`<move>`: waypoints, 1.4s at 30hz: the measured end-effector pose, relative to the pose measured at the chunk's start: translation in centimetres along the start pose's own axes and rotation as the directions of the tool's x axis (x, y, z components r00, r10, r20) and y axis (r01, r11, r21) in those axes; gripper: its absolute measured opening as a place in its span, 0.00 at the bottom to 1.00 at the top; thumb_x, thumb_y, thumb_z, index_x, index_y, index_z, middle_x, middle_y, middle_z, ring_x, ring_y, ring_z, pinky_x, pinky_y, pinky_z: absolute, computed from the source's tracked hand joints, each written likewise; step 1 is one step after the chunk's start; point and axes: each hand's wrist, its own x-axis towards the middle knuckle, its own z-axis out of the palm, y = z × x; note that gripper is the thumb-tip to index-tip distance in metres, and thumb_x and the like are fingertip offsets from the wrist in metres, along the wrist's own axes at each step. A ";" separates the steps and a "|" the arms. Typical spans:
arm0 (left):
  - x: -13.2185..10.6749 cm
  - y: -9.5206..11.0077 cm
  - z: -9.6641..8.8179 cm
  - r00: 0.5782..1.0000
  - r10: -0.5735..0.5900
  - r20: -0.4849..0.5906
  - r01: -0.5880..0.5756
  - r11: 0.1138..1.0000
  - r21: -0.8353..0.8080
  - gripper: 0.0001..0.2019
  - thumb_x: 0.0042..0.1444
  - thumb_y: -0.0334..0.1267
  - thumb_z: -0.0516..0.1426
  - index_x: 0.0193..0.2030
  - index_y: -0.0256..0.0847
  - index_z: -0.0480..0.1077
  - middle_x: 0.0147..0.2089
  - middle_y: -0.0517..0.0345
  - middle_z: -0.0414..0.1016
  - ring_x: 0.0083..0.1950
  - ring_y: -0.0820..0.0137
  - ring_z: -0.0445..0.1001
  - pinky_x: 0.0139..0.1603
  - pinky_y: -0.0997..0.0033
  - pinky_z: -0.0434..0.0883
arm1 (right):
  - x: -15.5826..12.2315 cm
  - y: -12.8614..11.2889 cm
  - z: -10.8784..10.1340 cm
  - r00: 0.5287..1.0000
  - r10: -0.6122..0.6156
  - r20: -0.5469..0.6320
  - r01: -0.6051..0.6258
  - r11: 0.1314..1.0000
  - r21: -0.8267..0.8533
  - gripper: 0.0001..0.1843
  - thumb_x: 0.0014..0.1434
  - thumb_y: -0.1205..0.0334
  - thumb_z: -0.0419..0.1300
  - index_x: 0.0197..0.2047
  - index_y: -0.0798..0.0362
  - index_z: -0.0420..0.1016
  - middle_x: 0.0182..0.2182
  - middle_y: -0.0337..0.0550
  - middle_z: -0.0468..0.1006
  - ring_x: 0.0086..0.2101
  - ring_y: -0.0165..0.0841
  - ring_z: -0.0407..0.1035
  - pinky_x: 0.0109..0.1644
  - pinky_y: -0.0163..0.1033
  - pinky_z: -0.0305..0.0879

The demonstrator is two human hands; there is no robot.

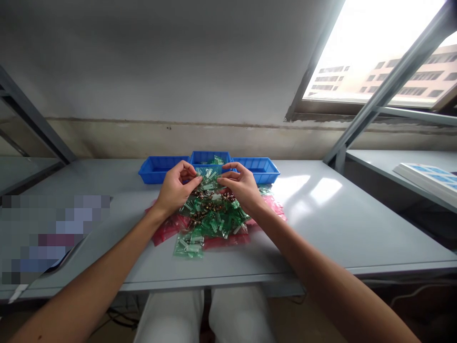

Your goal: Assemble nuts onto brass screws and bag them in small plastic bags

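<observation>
Between my two hands is a small clear green plastic bag (pixel 208 179) with pale slim pieces inside. My left hand (pixel 177 185) pinches its left edge between thumb and fingers. On the opposite edge, my right hand (pixel 240 183) grips it the same way. Below them lies a heap of similar green bags (pixel 217 221), mixed with small brassy metal parts (pixel 205 207). Red plastic bags (pixel 167 228) stick out from under the heap at both sides. One green bag (pixel 189 245) lies at the near edge of the pile.
Three blue bins stand in a row behind the heap: a left bin (pixel 157 177), a middle bin (pixel 194 156) with green bags in it, and a right bin (pixel 271 176). A grey table (pixel 332 228) carries everything. Metal frame posts (pixel 344 143) rise at the sides.
</observation>
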 end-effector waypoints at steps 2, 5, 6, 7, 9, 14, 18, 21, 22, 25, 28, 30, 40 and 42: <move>0.0 0.0 0.0 1.000 -0.002 -0.001 0.002 1.000 0.004 0.13 0.49 0.42 0.63 0.32 0.40 0.63 0.30 0.62 0.67 0.32 0.73 0.69 0.33 0.75 0.68 | 0.0 0.0 0.0 1.000 -0.006 0.007 0.006 1.000 -0.010 0.18 0.46 0.62 0.68 0.40 0.53 0.69 0.28 0.36 0.72 0.29 0.29 0.69 0.31 0.36 0.73; -0.1 0.1 -0.1 0.999 -0.027 0.028 0.028 0.999 -0.034 0.14 0.49 0.43 0.64 0.33 0.41 0.63 0.29 0.62 0.69 0.31 0.73 0.70 0.32 0.75 0.68 | 0.2 0.1 -0.2 1.000 0.009 0.025 -0.009 1.000 -0.025 0.15 0.46 0.61 0.68 0.38 0.54 0.73 0.27 0.37 0.73 0.27 0.28 0.69 0.30 0.35 0.71; -0.1 0.1 -0.1 0.998 -0.040 0.038 0.042 0.998 -0.048 0.14 0.48 0.43 0.64 0.33 0.41 0.63 0.29 0.62 0.69 0.30 0.73 0.70 0.32 0.75 0.68 | 0.2 0.1 -0.2 0.999 0.031 0.035 -0.030 0.999 -0.041 0.14 0.47 0.61 0.67 0.37 0.54 0.74 0.27 0.37 0.74 0.26 0.28 0.69 0.29 0.35 0.70; -0.1 0.1 -0.1 0.998 -0.053 0.045 0.056 0.997 -0.057 0.14 0.48 0.43 0.64 0.34 0.41 0.63 0.29 0.63 0.70 0.30 0.73 0.70 0.31 0.75 0.67 | 0.2 0.1 -0.2 0.997 0.057 0.047 -0.054 0.997 -0.061 0.12 0.47 0.60 0.67 0.36 0.55 0.76 0.27 0.39 0.75 0.25 0.27 0.69 0.28 0.34 0.69; -0.1 0.1 -0.2 0.997 -0.064 0.034 0.066 0.996 -0.058 0.14 0.49 0.43 0.63 0.36 0.41 0.64 0.28 0.63 0.70 0.29 0.73 0.70 0.31 0.75 0.67 | 0.2 0.0 -0.3 0.993 0.095 0.069 -0.088 0.992 -0.093 0.09 0.49 0.60 0.67 0.32 0.56 0.77 0.25 0.41 0.76 0.23 0.27 0.69 0.26 0.34 0.67; 0.6 -0.7 -0.9 0.997 -0.024 -0.077 0.021 0.999 -0.036 0.10 0.54 0.43 0.59 0.36 0.41 0.64 0.31 0.59 0.73 0.31 0.71 0.72 0.34 0.71 0.70 | 0.4 -0.5 -0.2 0.993 0.111 0.036 -0.111 0.994 0.005 0.09 0.46 0.62 0.69 0.29 0.57 0.77 0.22 0.41 0.75 0.23 0.30 0.71 0.25 0.34 0.66; 0.8 -1.5 -1.5 0.988 0.071 -0.136 -0.043 0.978 0.203 0.08 0.54 0.41 0.58 0.36 0.41 0.66 0.31 0.59 0.73 0.33 0.70 0.73 0.36 0.71 0.69 | 2.5 -1.7 -0.4 0.994 0.084 -0.074 -0.075 0.991 0.113 0.10 0.47 0.63 0.69 0.32 0.57 0.77 0.24 0.42 0.76 0.27 0.31 0.74 0.30 0.36 0.72; 0.6 -1.6 -1.8 0.987 0.133 -0.087 -0.093 0.930 0.357 0.07 0.55 0.41 0.56 0.37 0.41 0.67 0.31 0.60 0.73 0.32 0.70 0.72 0.37 0.72 0.68 | 4.4 -2.5 -0.6 0.995 0.045 -0.090 -0.027 0.981 0.192 0.11 0.51 0.62 0.67 0.37 0.58 0.77 0.33 0.49 0.80 0.36 0.33 0.76 0.38 0.36 0.75; 0.5 -1.6 -1.8 0.987 0.145 -0.066 -0.108 0.915 0.389 0.07 0.55 0.40 0.56 0.38 0.41 0.67 0.30 0.60 0.73 0.32 0.70 0.72 0.37 0.72 0.68 | 4.8 -2.6 -0.6 0.996 0.058 -0.068 -0.042 0.976 0.212 0.11 0.52 0.61 0.67 0.37 0.59 0.77 0.36 0.51 0.80 0.37 0.34 0.76 0.39 0.36 0.75; 0.3 -1.5 -2.0 0.985 0.173 -0.010 -0.149 0.874 0.462 0.07 0.56 0.41 0.55 0.39 0.42 0.68 0.29 0.61 0.73 0.31 0.69 0.72 0.38 0.71 0.68 | 5.0 -1.8 -0.8 0.988 0.144 -0.050 -0.132 0.973 0.190 0.09 0.53 0.62 0.65 0.35 0.60 0.77 0.35 0.53 0.80 0.32 0.31 0.75 0.33 0.34 0.73; 0.4 -1.3 -2.4 0.981 0.177 0.083 -0.194 0.824 0.532 0.07 0.56 0.42 0.54 0.38 0.43 0.69 0.28 0.61 0.74 0.30 0.68 0.72 0.37 0.71 0.66 | 3.9 -0.8 -1.0 0.989 0.110 -0.096 -0.103 0.992 0.067 0.09 0.52 0.64 0.64 0.35 0.60 0.78 0.29 0.47 0.79 0.24 0.25 0.68 0.26 0.32 0.65; 0.6 -1.0 -2.9 0.972 0.163 0.170 -0.233 0.780 0.581 0.08 0.56 0.43 0.54 0.36 0.43 0.70 0.27 0.60 0.74 0.30 0.68 0.71 0.36 0.70 0.65 | 3.1 -0.5 -1.1 0.997 0.033 -0.075 -0.034 0.999 -0.018 0.10 0.51 0.61 0.64 0.34 0.59 0.78 0.26 0.44 0.77 0.22 0.25 0.66 0.24 0.31 0.62; 0.9 0.2 -6.8 0.895 -0.098 0.436 -0.170 0.827 0.536 0.09 0.48 0.46 0.60 0.27 0.43 0.74 0.29 0.58 0.76 0.31 0.68 0.71 0.33 0.72 0.64 | 2.4 0.4 -1.5 0.970 -0.244 0.010 0.225 0.874 -0.430 0.13 0.55 0.55 0.60 0.34 0.56 0.80 0.23 0.42 0.76 0.22 0.29 0.67 0.25 0.33 0.61; 0.9 0.1 -7.4 0.859 -0.165 0.485 -0.129 0.846 0.517 0.12 0.45 0.49 0.63 0.30 0.43 0.75 0.32 0.57 0.77 0.33 0.67 0.72 0.34 0.71 0.66 | 2.2 0.5 -1.5 0.962 -0.274 0.014 0.248 0.847 -0.470 0.13 0.56 0.57 0.59 0.33 0.56 0.80 0.23 0.42 0.77 0.22 0.30 0.67 0.26 0.33 0.61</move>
